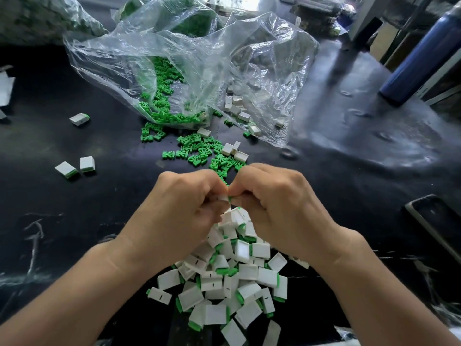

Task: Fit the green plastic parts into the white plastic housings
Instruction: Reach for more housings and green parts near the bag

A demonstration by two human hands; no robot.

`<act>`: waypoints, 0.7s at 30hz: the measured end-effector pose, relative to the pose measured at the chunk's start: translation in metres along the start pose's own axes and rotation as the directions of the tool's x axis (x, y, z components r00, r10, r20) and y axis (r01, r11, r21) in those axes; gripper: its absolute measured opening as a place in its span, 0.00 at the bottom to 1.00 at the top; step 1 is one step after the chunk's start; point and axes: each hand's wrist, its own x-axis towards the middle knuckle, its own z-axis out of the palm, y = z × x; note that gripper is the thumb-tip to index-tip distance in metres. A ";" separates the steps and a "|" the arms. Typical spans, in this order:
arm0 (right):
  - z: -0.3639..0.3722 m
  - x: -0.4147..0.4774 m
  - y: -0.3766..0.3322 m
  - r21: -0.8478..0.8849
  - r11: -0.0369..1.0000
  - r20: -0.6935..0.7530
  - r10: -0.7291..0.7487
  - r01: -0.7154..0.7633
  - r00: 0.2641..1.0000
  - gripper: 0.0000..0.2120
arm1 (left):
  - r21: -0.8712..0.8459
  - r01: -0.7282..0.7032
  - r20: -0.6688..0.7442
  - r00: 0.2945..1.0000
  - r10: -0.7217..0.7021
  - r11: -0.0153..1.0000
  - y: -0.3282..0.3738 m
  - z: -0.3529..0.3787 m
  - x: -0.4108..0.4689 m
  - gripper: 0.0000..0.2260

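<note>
In the head view, the left hand (179,208) and right hand (279,203) meet fingertip to fingertip above the dark worktop (336,158), both with fingers curled. The left pinches a white housing (222,198), and the right pinches a green part (231,197) that touches the housing's end. Just below them lies a pile (232,278) of housings with green showing at their ends, beyond them loose green parts (199,151) spill from a clear bag (189,66), and a blue bottle (424,51) stands at far right.

Left hand (184,211), right hand (277,203) pinching white housing (222,198)
</note>
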 end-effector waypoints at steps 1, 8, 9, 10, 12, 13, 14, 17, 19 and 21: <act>-0.001 0.001 0.001 0.056 0.998 -0.025 0.019 -0.018 0.999 0.05 | -0.062 0.018 -0.006 1.000 -0.018 0.998 0.000 -0.001 0.001 0.06; 0.000 0.003 0.001 0.539 0.817 -0.071 0.285 -0.203 0.956 0.09 | -0.596 0.186 0.046 0.979 -0.198 0.781 0.008 -0.004 0.008 0.07; 0.001 0.003 0.000 0.555 0.805 -0.074 0.296 -0.207 0.952 0.10 | -0.621 0.198 0.056 0.976 -0.210 0.759 0.009 -0.004 0.008 0.08; 0.002 0.003 -0.001 0.573 0.791 -0.076 0.310 -0.213 0.948 0.11 | -0.640 0.207 0.061 0.974 -0.220 0.740 0.010 -0.004 0.007 0.08; 0.004 0.004 -0.002 0.599 0.767 -0.082 0.344 -0.230 0.935 0.11 | -0.666 0.216 0.058 0.969 -0.239 0.714 0.011 -0.004 0.007 0.08; 0.005 0.004 -0.002 0.607 0.757 -0.084 0.362 -0.241 0.928 0.10 | -0.674 0.216 0.052 0.968 -0.246 0.706 0.011 -0.004 0.007 0.09; 0.006 0.004 -0.003 0.608 0.754 -0.087 0.373 -0.248 0.924 0.10 | -0.677 0.212 0.045 0.968 -0.248 0.705 0.011 -0.003 0.007 0.09; 0.008 0.004 -0.005 0.578 0.781 -0.104 0.359 -0.237 0.928 0.12 | -0.654 0.204 0.032 0.970 -0.242 0.728 0.012 -0.003 0.006 0.09; 0.007 0.004 -0.005 0.584 0.777 -0.109 0.359 -0.232 0.927 0.11 | -0.664 0.202 0.032 0.970 -0.242 0.720 0.012 -0.004 0.007 0.08; 0.005 0.003 -0.004 0.634 0.735 -0.081 0.371 -0.239 0.925 0.09 | -0.672 0.211 0.049 0.969 -0.242 0.710 0.012 -0.006 0.008 0.08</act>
